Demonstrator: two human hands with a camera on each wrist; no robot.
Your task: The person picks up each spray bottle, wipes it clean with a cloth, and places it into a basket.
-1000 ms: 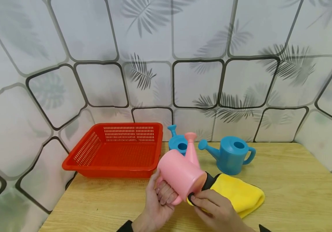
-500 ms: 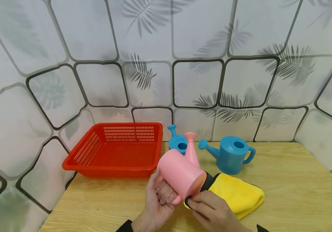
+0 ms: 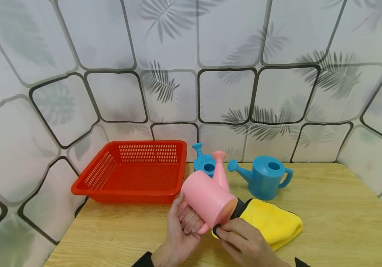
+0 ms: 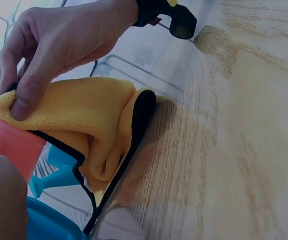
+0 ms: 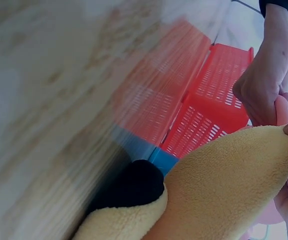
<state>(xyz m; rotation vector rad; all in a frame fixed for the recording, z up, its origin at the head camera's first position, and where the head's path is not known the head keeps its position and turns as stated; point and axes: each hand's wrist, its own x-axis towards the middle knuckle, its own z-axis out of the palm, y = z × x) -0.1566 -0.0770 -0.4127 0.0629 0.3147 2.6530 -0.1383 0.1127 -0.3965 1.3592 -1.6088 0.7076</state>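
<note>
A pink watering can (image 3: 207,198) is held tilted above the wooden table, its spout up and its base turned to the right. My left hand (image 3: 182,233) grips its handle, fingers curled through the loop. In my right hand (image 3: 247,241) is a yellow cloth (image 3: 271,222) with black edging, pinched between thumb and fingers near one corner and lying against the can's base. The left wrist view shows the thumb on top of the cloth (image 4: 79,105), whose loose part hangs in folds. From the right wrist, the cloth (image 5: 228,185) hides much of the can.
A red plastic basket (image 3: 134,193) stands on the table (image 3: 331,215) at the back left. Behind the pink can is a blue watering can (image 3: 204,163), partly hidden. Another blue watering can (image 3: 266,178) stands further right, and a patterned covering (image 3: 227,96) backs the table.
The right hand and the pinched cloth corner have shifted slightly left along the base of the pink can. The left hand and can stay nearly still.
</note>
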